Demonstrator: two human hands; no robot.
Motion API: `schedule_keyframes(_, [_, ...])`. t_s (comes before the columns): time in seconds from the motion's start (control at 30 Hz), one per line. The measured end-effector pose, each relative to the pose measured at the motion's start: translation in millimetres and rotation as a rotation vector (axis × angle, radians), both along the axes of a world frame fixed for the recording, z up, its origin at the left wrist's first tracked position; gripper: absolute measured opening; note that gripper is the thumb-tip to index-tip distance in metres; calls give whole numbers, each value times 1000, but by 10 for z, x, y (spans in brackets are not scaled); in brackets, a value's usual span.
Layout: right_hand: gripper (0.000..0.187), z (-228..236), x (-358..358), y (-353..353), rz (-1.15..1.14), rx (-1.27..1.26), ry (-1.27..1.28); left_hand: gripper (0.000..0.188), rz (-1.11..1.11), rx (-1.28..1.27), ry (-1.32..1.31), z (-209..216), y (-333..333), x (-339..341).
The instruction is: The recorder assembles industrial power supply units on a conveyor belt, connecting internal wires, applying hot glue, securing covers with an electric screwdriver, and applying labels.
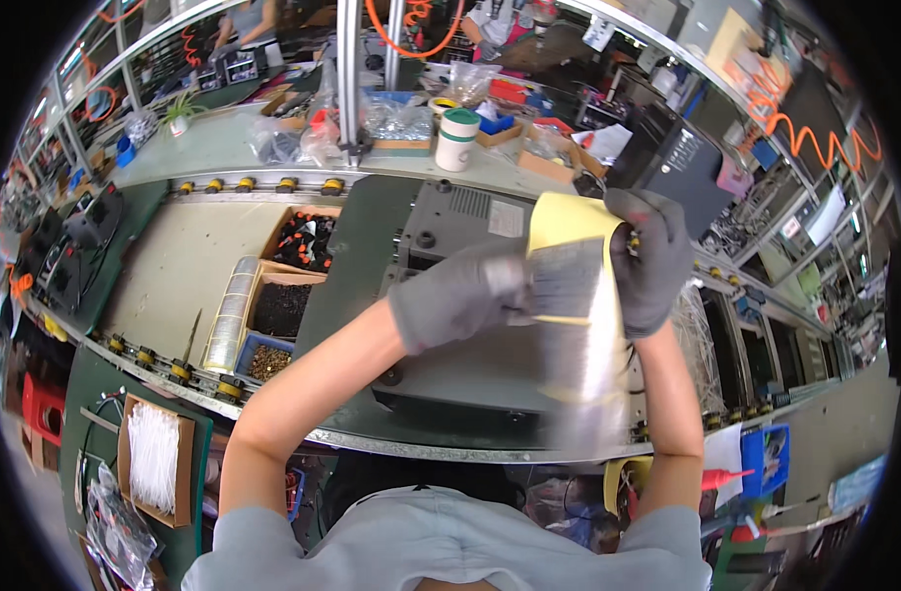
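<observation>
The fingers of the right hand (653,260), in a dark grey fabric glove, are bent around the upper right edge of a yellow, curled strip with grey and silvery rectangular panels (572,221) and grasp it. The left hand (458,299), gloved alike, has its fingertips at the strip's left side; motion blur hides them, and whether they pinch a panel or only touch it cannot be told. The strip is in the air above the right part of a dark grey, box-shaped housing (460,369), its lower end hanging blurred toward the near edge. It is judged light, limp and springy in its curl, probably slick-faced and easily creased; hold is best taken at the yellow margin, flat between thumb and fingers, clear of the panels. The housing, judged stiff and considerably heavier, lies on a green flat board (340,325). To its left stand a brown cardboard box of black and orange parts (335,211), a second cardboard box of small black pieces (281,307) and a blue plastic bin of brass-coloured hardware (267,362). A silvery, banded roll (230,315) lies beside these. Beyond, a white cylindrical container with a green lid (456,143) stands on the far worktop (224,148).
</observation>
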State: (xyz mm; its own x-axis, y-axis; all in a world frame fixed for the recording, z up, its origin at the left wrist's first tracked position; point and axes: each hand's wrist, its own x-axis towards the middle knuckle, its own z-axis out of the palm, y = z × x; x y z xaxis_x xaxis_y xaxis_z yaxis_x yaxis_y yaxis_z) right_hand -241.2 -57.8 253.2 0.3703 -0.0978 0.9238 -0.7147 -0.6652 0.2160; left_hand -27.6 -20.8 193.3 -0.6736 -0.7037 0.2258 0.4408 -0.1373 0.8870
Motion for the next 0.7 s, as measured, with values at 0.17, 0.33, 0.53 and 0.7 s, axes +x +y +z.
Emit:
schedule_keyframes(0.17, [29, -93, 137, 237, -9, 74, -70, 50, 264, 113, -44, 79, 630, -62])
schedule_keyframes(0.33, [24, -260, 159, 588, 176, 681, -121, 32, 1098, -965, -456, 49, 760, 121])
schedule_keyframes(0.53, [19, -158, 206, 711, 371, 1149, -20, 33, 765, -556, -223, -71, 776, 183])
schedule_keyframes(0.7, [27, 61, 255, 735, 383, 1008, 140, 27, 812, -700, -248, -160, 720, 150])
